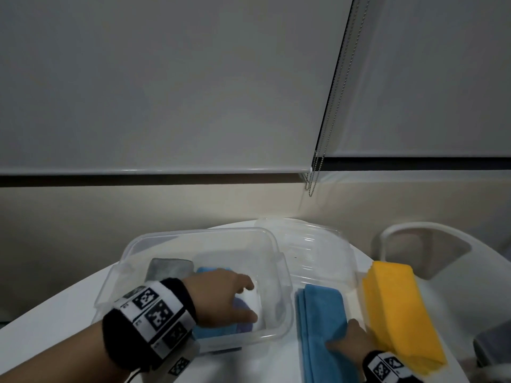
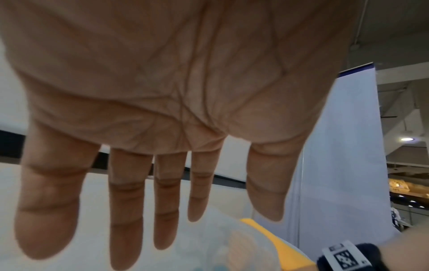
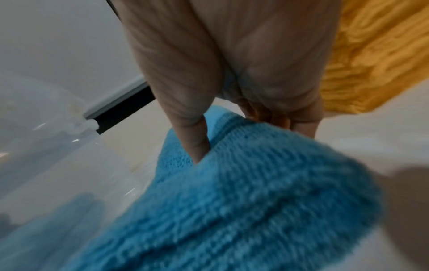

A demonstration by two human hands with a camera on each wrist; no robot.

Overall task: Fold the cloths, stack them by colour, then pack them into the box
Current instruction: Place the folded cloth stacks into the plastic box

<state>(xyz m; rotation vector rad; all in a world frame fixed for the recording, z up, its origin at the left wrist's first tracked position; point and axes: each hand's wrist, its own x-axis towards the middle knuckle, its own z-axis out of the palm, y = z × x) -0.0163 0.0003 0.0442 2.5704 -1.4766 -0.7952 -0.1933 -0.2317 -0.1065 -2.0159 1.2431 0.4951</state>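
A clear plastic box stands mid-table with a folded grey cloth at its back left and a blue cloth beside it. My left hand reaches into the box over that blue cloth; in the left wrist view its fingers are straight and spread, holding nothing. Right of the box lies a folded blue stack. My right hand pinches its near end, thumb on top of the blue cloth and fingers underneath. A folded yellow stack lies further right.
The box's clear lid lies behind and to the right of the box. A white chair stands beyond the table's right edge, and a grey object sits at the far right. Window blinds hang behind the table.
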